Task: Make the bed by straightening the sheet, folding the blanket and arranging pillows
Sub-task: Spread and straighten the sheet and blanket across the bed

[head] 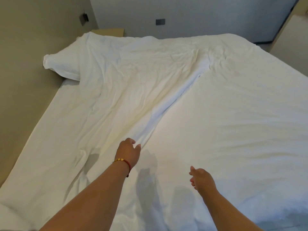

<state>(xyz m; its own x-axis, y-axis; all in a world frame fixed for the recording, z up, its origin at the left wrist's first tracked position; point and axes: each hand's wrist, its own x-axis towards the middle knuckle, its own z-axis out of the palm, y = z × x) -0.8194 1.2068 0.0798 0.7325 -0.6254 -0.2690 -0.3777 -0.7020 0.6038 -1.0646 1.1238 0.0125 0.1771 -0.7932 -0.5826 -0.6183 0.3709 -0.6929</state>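
Observation:
A white blanket [225, 117] covers most of the bed, wrinkled on the left half, with a long diagonal fold [173, 100] running from the middle toward me. A white pillow [65, 65] lies at the far left corner, partly under the blanket. The flat white sheet [30, 157] shows along the left edge. My left hand [129, 151], with a red and gold bracelet on its wrist, hovers at the near end of the fold, fingers loosely curled and holding nothing. My right hand [201, 180] hangs above the blanket lower right, fingers relaxed and empty.
A beige wall [25, 64] runs close along the bed's left side. A small bedside shelf [111, 31] sits at the far left corner. A grey headboard wall [200, 15] with a dark switch plate [160, 21] stands behind. Another beige unit [290, 37] is at the right.

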